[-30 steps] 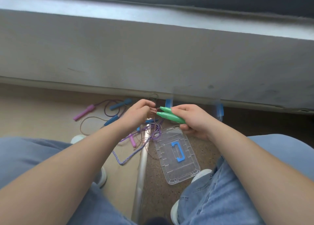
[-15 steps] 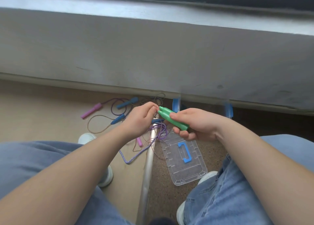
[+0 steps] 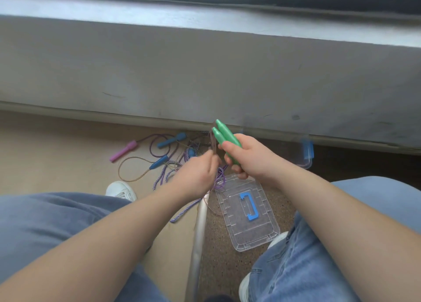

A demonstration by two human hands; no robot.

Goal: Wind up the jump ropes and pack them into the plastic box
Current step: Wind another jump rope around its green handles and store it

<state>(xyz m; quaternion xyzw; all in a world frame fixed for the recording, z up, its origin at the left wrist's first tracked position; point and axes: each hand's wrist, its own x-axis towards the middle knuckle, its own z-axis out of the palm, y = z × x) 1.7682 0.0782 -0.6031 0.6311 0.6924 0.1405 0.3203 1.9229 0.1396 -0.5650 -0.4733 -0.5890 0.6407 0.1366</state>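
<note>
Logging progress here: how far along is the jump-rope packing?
Done: the clear lid lies off on the floor. In hand: the right hand grips both green handles together; the left hand pinches their cord. Left: the pink handle and blue handles lie among tangled ropes on the floor, unwound and unpacked.

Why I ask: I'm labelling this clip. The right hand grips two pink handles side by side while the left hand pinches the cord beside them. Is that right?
Not quite. The head view shows the two handles in the right hand are green, not pink. The rest holds: gripped side by side, while the left hand pinches the cord beside them.
</note>
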